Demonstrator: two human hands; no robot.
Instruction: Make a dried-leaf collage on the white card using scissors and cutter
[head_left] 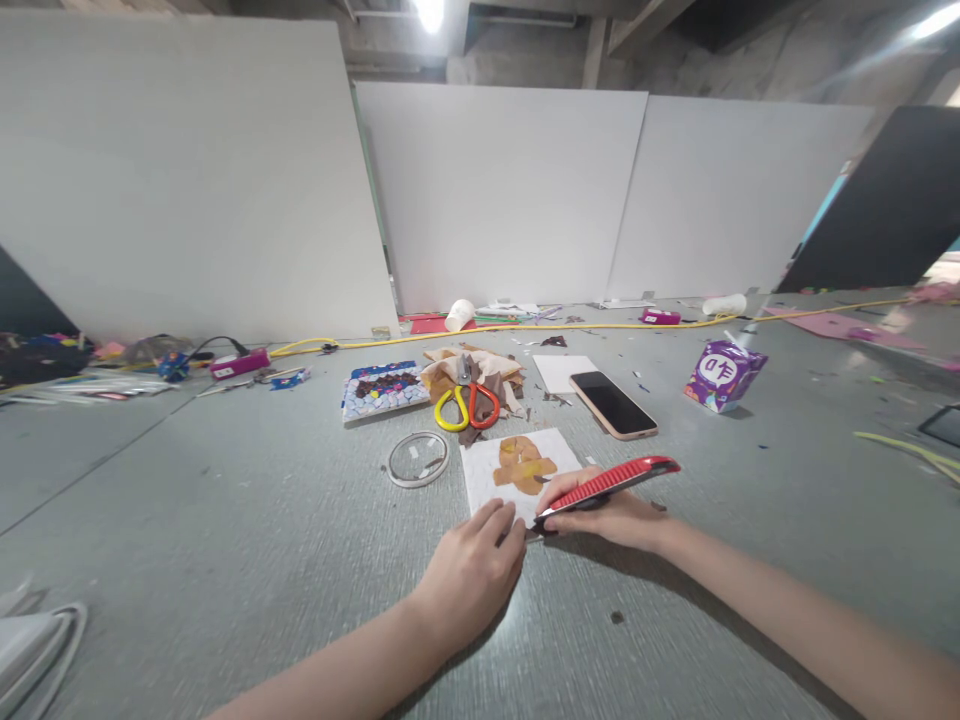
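Frankly, what worries me most from my end of the feed is how close the two hands sit. The right hand [611, 522] has its fingers closed around a long red ribbed tool with black trim, probably a cutter [611, 485], its dark tip down at the near edge of a thin white paper square [480, 470]. That square lies on the grey streaked worktop [300, 560] in front of me, a flat orange-brown patchwork shape [525, 465] on its middle. The left hand [474, 565] has bent fingers close together, their tips at the same edge just beside the tool; I cannot tell whether they pinch anything. I judge that if the light sheet skids or I push too hard, the tip could jump into those fingers, or run inward and tear the paper. To the far side, the yellow-and-red-handled metal scissors [472, 395] rest on tan and brown scraps [506, 370], which could stray onto the sheet if nudged. As for writing, the purple drink carton [724, 375] at right carries a bold character in a white oval, too skewed to read surely; the small magenta box [239, 364] at far left has an illegible white label, and the dark-screened phone [615, 405] displays no brand.
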